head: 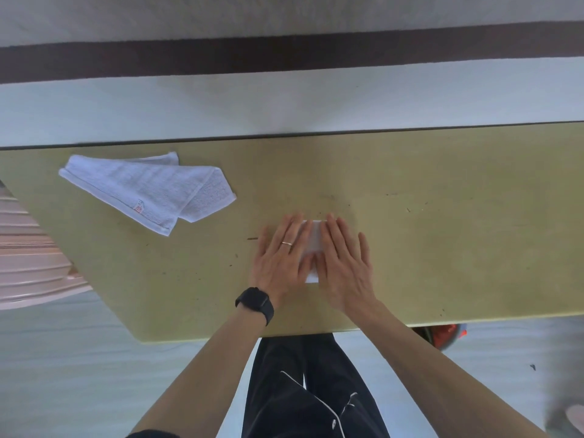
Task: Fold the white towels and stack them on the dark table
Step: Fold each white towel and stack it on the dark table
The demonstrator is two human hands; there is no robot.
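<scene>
Our bare forearms [205, 368] are reaching in from the bottom of the view, right above our dark trousers [300, 390] with the thin white piping. The left wrist is wearing a black watch [255, 303], and a slim ring [287, 243] is sitting on one left finger.

So both hands are lying flat on a small folded white towel [313, 240] around the middle of the desk [442, 232], a bit towards our side. The left hand [281, 257] is covering its left part and the right hand [344, 263] its right part. The fingers [335, 229] are stretched out straight and pressing down, not curling round anything. Only a strip of towel is showing between the hands, plus a corner poking out on the near side.

The second white towel [148, 191] is lying well apart at the far left of the desk. It's sitting diagonally, loosely folded, with one end flopping over and a little red tag on the hem.

A pink striped thing [28, 254] is showing at the left edge; we can't tell what it is. Something red-orange [448, 333] is peeking out under the desk's near edge on the right, too blurry to identify.
</scene>
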